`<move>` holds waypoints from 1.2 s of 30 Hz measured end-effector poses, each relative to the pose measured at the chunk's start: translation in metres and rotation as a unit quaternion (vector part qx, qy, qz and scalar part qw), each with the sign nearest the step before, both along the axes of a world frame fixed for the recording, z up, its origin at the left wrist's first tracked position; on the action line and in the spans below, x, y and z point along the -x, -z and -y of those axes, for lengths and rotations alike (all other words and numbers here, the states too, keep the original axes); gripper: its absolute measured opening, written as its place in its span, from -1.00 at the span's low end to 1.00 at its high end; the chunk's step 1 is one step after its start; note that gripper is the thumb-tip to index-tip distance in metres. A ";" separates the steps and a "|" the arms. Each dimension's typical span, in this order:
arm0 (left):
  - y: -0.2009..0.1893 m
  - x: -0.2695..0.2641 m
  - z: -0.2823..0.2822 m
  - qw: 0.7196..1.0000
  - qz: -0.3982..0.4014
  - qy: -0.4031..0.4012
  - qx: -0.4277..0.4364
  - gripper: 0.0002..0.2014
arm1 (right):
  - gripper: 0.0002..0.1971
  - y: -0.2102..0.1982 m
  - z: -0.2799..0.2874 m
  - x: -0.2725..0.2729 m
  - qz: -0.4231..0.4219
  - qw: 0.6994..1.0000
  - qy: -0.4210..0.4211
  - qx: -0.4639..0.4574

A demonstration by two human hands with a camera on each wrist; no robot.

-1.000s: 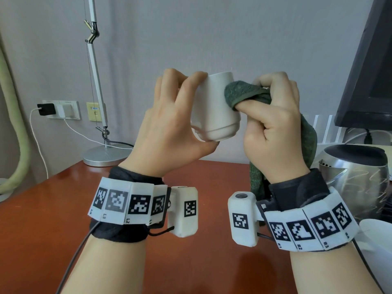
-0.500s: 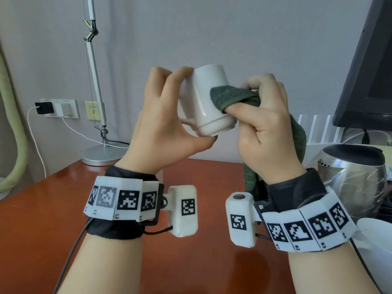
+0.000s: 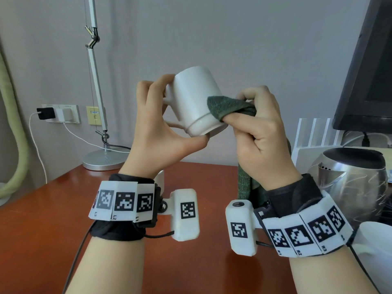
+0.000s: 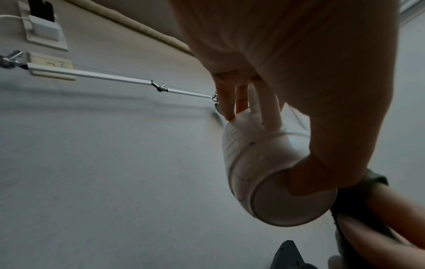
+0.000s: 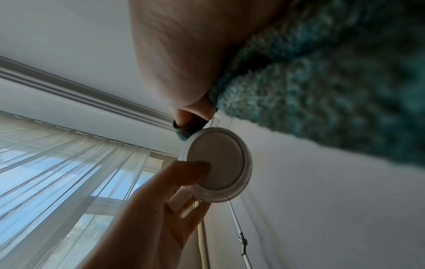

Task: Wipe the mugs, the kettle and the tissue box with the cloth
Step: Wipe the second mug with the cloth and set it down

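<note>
My left hand (image 3: 161,132) holds a white mug (image 3: 196,98) up in the air above the desk, tilted with its base toward me, fingers at the handle side and thumb under the base. The mug's round base (image 5: 218,163) shows in the right wrist view, and its side (image 4: 257,163) in the left wrist view. My right hand (image 3: 258,134) grips a dark green cloth (image 3: 229,108) and presses a fold of it against the mug's right side near the base. The rest of the cloth hangs below my right wrist. A steel kettle (image 3: 352,185) stands at the right.
A red-brown desk (image 3: 53,219) lies below my hands. A desk lamp's base (image 3: 104,160) stands at the back left, near wall sockets (image 3: 61,113). A dark monitor (image 3: 367,71) rises at the right. Another white mug (image 3: 375,251) sits at the lower right edge.
My left hand has tipped and turned the mug, its mouth now leaning further left and up. The cloth in my right hand has slid lower along the mug's side toward the base.
</note>
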State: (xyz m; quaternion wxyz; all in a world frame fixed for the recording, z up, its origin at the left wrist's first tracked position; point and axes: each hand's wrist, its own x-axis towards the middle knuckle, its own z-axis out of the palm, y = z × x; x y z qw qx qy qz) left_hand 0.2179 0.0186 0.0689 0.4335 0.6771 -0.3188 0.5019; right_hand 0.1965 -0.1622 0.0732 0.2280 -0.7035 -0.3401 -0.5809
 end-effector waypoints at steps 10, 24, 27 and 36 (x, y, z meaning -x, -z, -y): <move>-0.003 0.004 -0.001 1.000 0.014 -0.003 -0.021 -0.13 | -0.68 0.001 0.003 -0.005 -0.004 0.999 0.006 -0.037; -0.006 0.007 0.002 0.994 0.028 -0.041 -0.098 -0.13 | -0.68 0.001 0.003 -0.007 -0.010 0.998 -0.030 -0.045; -0.004 0.005 0.005 0.993 0.021 -0.032 -0.108 -0.11 | -0.62 -0.001 0.001 -0.001 -0.016 0.999 -0.041 -0.024; 0.005 0.000 0.005 0.998 -0.057 0.032 0.014 -0.13 | -0.68 0.000 0.005 -0.006 -0.057 0.986 -0.047 -0.149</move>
